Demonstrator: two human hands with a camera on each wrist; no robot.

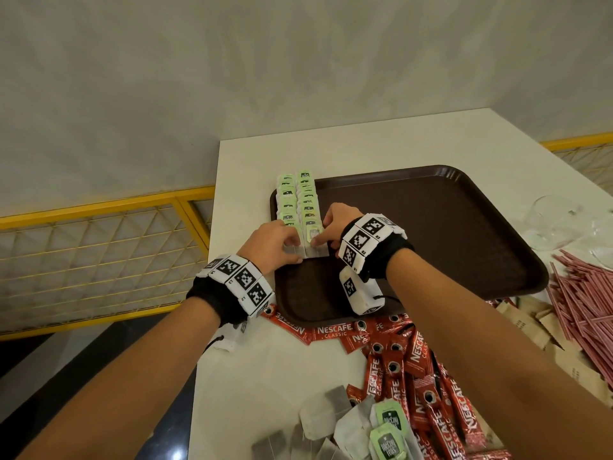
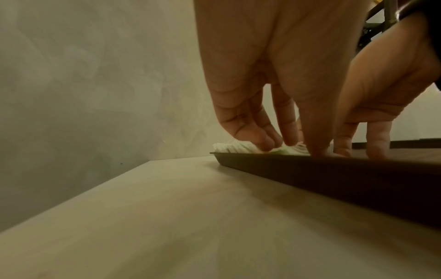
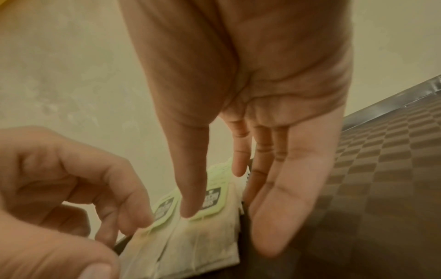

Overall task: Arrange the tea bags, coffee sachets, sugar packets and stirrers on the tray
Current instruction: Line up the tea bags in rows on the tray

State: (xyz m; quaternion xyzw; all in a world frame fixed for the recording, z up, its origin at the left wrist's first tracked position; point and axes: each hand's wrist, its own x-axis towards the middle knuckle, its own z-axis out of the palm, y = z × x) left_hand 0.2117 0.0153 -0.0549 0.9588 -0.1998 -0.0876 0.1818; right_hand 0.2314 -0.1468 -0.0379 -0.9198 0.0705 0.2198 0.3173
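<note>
Two rows of tea bags (image 1: pixel 300 202) line the tray (image 1: pixel 431 227) at frame centre, where the left hand (image 1: pixel 272 242) and right hand (image 1: pixel 336 224) press the nearest bags with loosely extended fingers (image 3: pixel 188 198), gripping nothing. Coffee sachets (image 1: pixel 414 370), sugar packets (image 1: pixel 544 330), stirrers (image 1: pixel 583 293) and spare bags lie on the desk (image 1: pixel 265 376) at lower right, so most work seems to remain.

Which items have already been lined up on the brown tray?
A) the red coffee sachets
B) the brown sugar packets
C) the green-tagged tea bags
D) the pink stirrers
C: two rows of tea bags lie along the tray's left edge; everything else sits on the table.
</note>
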